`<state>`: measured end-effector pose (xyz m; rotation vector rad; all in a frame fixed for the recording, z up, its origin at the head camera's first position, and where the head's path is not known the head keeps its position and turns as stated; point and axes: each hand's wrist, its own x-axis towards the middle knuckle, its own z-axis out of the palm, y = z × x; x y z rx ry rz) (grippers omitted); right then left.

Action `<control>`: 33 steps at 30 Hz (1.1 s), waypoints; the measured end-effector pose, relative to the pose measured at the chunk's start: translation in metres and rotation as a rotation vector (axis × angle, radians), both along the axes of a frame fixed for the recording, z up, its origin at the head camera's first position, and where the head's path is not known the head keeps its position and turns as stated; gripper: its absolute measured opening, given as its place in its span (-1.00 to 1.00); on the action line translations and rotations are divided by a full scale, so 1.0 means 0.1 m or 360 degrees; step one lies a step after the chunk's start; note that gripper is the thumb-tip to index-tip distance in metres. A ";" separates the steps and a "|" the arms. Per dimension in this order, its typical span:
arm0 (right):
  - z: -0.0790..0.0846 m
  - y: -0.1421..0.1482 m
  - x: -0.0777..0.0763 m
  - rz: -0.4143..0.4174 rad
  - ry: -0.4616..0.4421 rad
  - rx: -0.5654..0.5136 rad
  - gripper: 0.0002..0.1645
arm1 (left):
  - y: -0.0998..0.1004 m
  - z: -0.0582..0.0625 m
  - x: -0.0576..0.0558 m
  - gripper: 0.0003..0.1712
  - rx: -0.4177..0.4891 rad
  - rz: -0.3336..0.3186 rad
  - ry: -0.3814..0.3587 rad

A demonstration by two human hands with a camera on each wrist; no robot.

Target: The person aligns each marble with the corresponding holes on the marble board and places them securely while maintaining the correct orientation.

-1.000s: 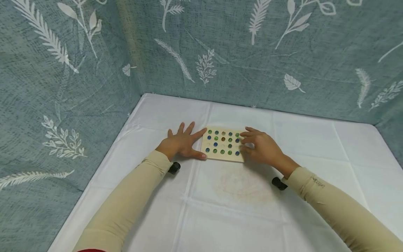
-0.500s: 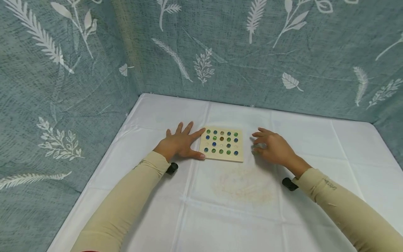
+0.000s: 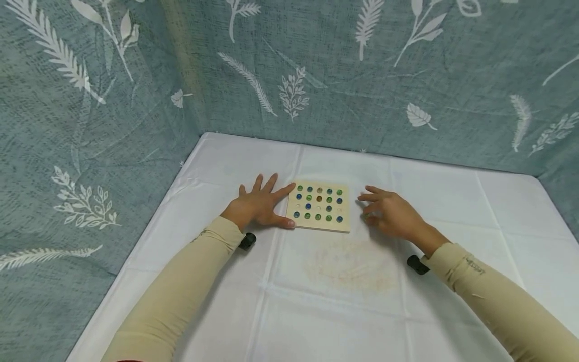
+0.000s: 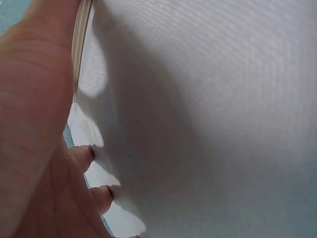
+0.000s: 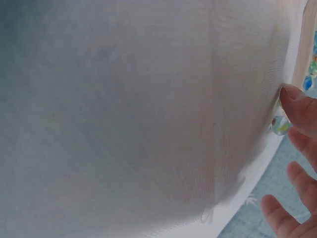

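Note:
A pale wooden board (image 3: 316, 227) lies on the white cloth, with rows of glass marbles (image 3: 308, 206) in green, blue and amber. Three of its round hollows hold no marble, all in the third row. My left hand (image 3: 257, 203) is spread flat at the board's left side, thumb and index fingertip touching that edge. Right of the board, my right hand (image 3: 391, 213) hovers with its fingers bent. In the right wrist view a clear marble (image 5: 280, 125) with a yellow-green swirl sits between its thumb (image 5: 299, 111) and index fingertip. The other fingers are held apart.
The white tablecloth (image 3: 334, 311) has fold creases and a faint brownish stain (image 3: 348, 266) in front of the board. Teal leaf-patterned curtains (image 3: 339, 75) rise behind and at the left. Black wrist cameras (image 3: 417, 265) hang beneath both wrists.
The right hand has drawn away from the board's right edge to the right, then shifted back very slightly left. The left hand and the board have stayed put.

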<state>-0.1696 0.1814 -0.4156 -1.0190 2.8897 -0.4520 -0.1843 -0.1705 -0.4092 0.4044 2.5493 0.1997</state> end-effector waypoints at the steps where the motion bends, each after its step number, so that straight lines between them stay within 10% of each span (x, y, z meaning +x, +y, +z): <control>1: 0.00 0.00 0.00 0.0003 -0.0001 0.0005 -0.82 | 0.00 0.00 0.00 0.29 -0.0001 -0.0001 -0.0004; 33: 0.05 -0.20 -0.04 0.0093 0.0015 -0.0057 -0.81 | 0.00 -0.01 -0.01 0.30 0.0005 0.0025 -0.0019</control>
